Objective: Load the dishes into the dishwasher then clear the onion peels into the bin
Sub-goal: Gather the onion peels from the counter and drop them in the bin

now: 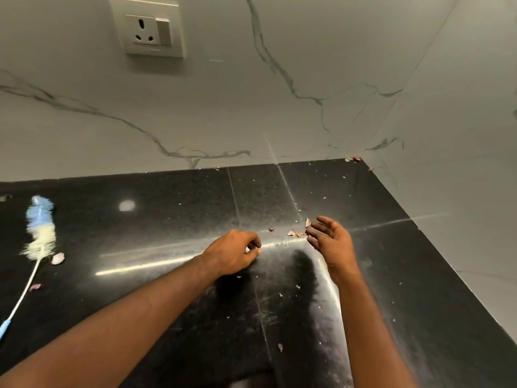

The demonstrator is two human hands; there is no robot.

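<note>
Home kitchen, black granite counter [167,208], marble-look wall tiles [279,107], wall socket [147,26], bottle brush [40,228], scattered onion peels [293,233].

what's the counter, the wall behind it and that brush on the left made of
Counter: looks like polished black granite, speckled and mirror-glossy.
Wall: marble-look slab or tile, white with grey veins; real stone unclear.
Brush: soft blue and white bristles on a thin white stem, likely plastic or wire.

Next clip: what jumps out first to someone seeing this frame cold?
Two bare hands meet mid-frame over a glossy black countertop: the left hand curled, pinching something pale, the right hand open beside a cluster of onion peels. Smaller scraps dot the counter, some in the far right corner. At far left lies a blue-and-white bottle brush; a wall socket sits above.
</note>
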